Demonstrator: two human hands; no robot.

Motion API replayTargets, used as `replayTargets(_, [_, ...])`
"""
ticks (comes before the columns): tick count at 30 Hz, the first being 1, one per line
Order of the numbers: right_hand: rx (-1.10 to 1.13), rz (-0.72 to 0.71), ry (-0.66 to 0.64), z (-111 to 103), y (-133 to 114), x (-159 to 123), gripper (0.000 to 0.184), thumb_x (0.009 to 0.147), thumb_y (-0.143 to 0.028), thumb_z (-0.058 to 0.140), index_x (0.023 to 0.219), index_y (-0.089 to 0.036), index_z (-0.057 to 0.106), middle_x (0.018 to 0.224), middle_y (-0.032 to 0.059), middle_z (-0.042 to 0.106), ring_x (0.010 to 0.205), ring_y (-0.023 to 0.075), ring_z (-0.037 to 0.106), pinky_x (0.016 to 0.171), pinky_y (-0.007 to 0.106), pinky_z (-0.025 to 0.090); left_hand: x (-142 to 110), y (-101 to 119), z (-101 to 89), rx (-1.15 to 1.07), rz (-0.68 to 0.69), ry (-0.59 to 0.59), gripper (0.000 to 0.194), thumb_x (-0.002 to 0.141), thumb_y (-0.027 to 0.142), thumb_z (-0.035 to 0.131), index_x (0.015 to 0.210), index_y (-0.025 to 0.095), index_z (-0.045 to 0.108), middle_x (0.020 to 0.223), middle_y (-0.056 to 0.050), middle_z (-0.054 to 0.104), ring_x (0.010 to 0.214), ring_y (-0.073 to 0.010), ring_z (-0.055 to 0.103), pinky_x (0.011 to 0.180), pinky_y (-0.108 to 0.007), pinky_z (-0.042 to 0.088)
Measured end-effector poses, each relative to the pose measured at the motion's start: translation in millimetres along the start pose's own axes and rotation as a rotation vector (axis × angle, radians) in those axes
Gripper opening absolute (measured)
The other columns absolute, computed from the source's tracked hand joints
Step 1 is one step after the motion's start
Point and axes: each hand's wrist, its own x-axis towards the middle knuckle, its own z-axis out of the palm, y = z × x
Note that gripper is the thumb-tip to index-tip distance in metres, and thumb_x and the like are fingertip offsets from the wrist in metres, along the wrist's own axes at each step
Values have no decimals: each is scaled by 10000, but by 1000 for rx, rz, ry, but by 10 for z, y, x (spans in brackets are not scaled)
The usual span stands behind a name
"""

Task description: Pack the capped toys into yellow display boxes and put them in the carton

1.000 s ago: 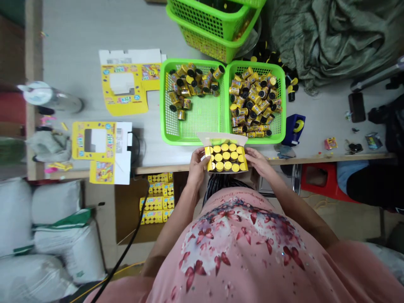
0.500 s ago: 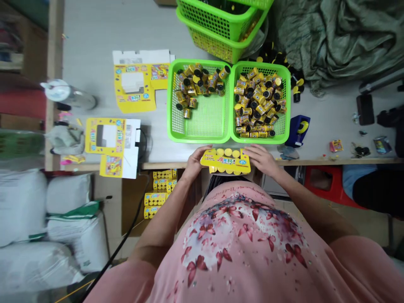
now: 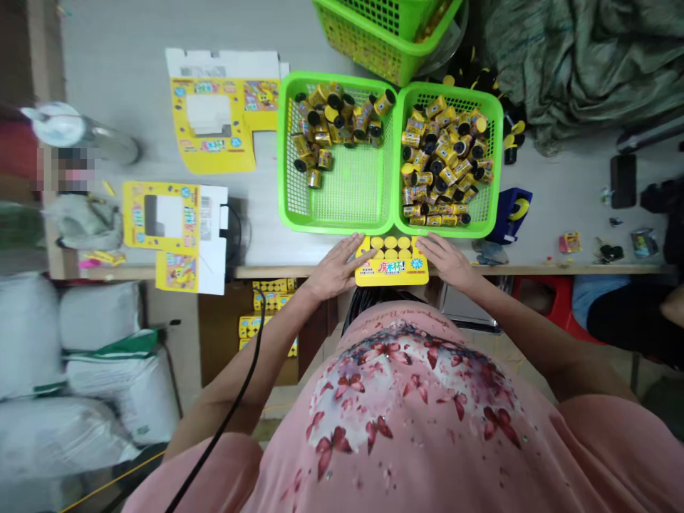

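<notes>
A yellow printed box [image 3: 392, 264] lies at the table's front edge, its window showing yellow caps inside. My left hand [image 3: 334, 267] grips the box's left end with fingers laid along its far corner. My right hand [image 3: 447, 260] grips the right end, fingers curled over the top. Just beyond the box stand two green baskets: the left basket [image 3: 342, 192] holds several small yellow-and-black cups along its far side, and the right basket [image 3: 484, 153] is nearly full of them.
Flat unfolded yellow cartons [image 3: 214, 125] [image 3: 174, 231] lie on the table to the left. A blue tape dispenser [image 3: 510, 214] sits right of the baskets. More green baskets [image 3: 385, 32] stand behind. Packed yellow boxes [image 3: 267, 306] fill a carton under the table. A phone [image 3: 623, 182] lies far right.
The box's lid was open with rows of caps showing; it has been folded shut over them. The box now lies printed face up, held at both ends.
</notes>
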Motion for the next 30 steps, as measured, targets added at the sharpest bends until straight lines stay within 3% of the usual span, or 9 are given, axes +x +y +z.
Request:
replayTargets(4, [30, -174, 33, 0, -112, 3, 511, 1006, -174, 418, 1503, -222, 527, 1527, 75, 574, 1507, 291, 424, 1224, 624, 387, -42, -44, 78, 185, 197, 23, 667, 1037, 535, 450, 1595, 176, 392, 1655, -210, 337, 1576, -347, 225, 1263, -553, 250])
replayTargets(7, [24, -171, 30, 47, -207, -12, 495, 1044, -368, 465, 1519, -234, 502, 1570, 87, 525, 1529, 304, 386, 1226, 616, 383, -43, 2, 81, 188, 262, 77, 821, 984, 567, 559, 1642, 172, 266, 1656, -240, 313, 1579, -363, 207, 1246, -564, 293])
replayTargets(9, [-9, -150, 27, 104, -239, -26, 559, 1025, -484, 508, 1526, -237, 493, 1584, 97, 503, 1536, 319, 371, 1234, 619, 365, -35, 47, 74, 155, 238, 86, 959, 905, 639, 643, 1651, 198, 232, 1665, -239, 289, 1574, -386, 209, 1230, -597, 311])
replayTargets(11, [-36, -134, 41, 181, -248, -39, 592, 1004, -537, 529, 1522, -252, 500, 1579, 94, 510, 1535, 321, 374, 1241, 618, 352, -27, 78, 83, 138, 214, 95, 975, 891, 644, 659, 1654, 228, 217, 1670, -226, 287, 1571, -388, 216, 1217, -618, 323])
replayTargets(15, [-45, -92, 116, 345, -246, -41, 486, 1030, -449, 516, 1475, -258, 561, 1539, 83, 557, 1522, 302, 399, 1233, 597, 384, -17, 53, 165, 189, 235, 183, 826, 968, 479, 641, 1645, 224, 243, 1642, -234, 343, 1569, -352, 240, 1212, -583, 358])
replayTargets(18, [-13, -68, 152, 378, -236, -14, 446, 1049, -385, 483, 1465, -253, 574, 1521, 83, 577, 1517, 294, 410, 1232, 599, 393, 0, -17, 211, 244, 232, 183, 760, 978, 471, 621, 1616, 185, 322, 1617, -249, 380, 1559, -353, 263, 1212, -573, 366])
replayTargets(23, [54, -102, 80, 191, -185, 51, 449, 1056, -388, 462, 1477, -264, 561, 1529, 65, 569, 1504, 267, 436, 1234, 564, 411, 44, -73, 149, 254, 191, 103, 667, 999, 522, 547, 1544, 149, 456, 1595, -234, 426, 1537, -335, 322, 1215, -544, 379])
replayTargets(30, [47, -110, 32, 49, -187, 108, 432, 1053, -403, 472, 1431, -250, 612, 1488, 69, 610, 1463, 284, 489, 1194, 557, 461, 65, -4, 72, 186, 127, 69, 635, 1019, 558, 474, 1520, 169, 498, 1600, -206, 433, 1529, -314, 353, 1209, -554, 385])
